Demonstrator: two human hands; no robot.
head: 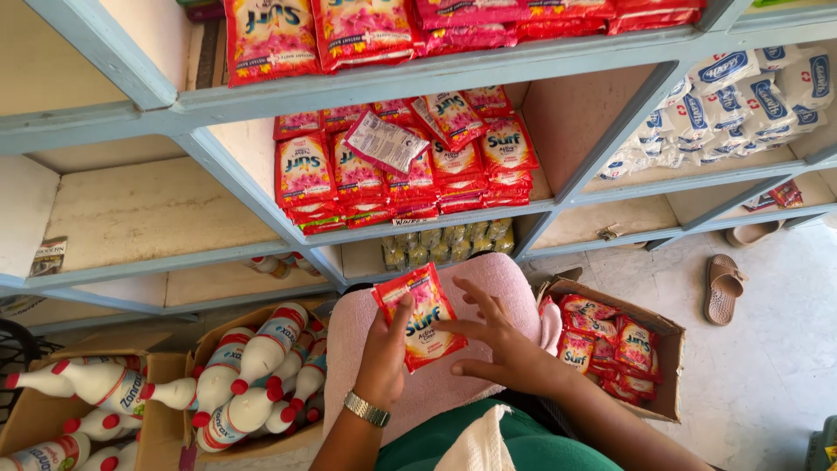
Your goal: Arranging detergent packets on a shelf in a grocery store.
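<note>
My left hand (384, 353), with a metal watch on its wrist, grips a small red and pink detergent sachet (419, 315) by its left edge. My right hand (500, 343) is spread open, fingertips touching the sachet's right side. Both hands hover over a pink cloth-covered surface (510, 283) in front of pale blue shelves (418, 228). On the shelf just above stand rows of matching red sachets (397, 170), one loose sachet lying tilted on top of them.
An open cardboard box (667, 349) to my right holds more red sachets. To my left, cardboard boxes (161, 419) hold several white bottles with red caps. White and blue packets (732, 100) fill the upper right shelf. Sandals (722, 288) lie on the tiled floor.
</note>
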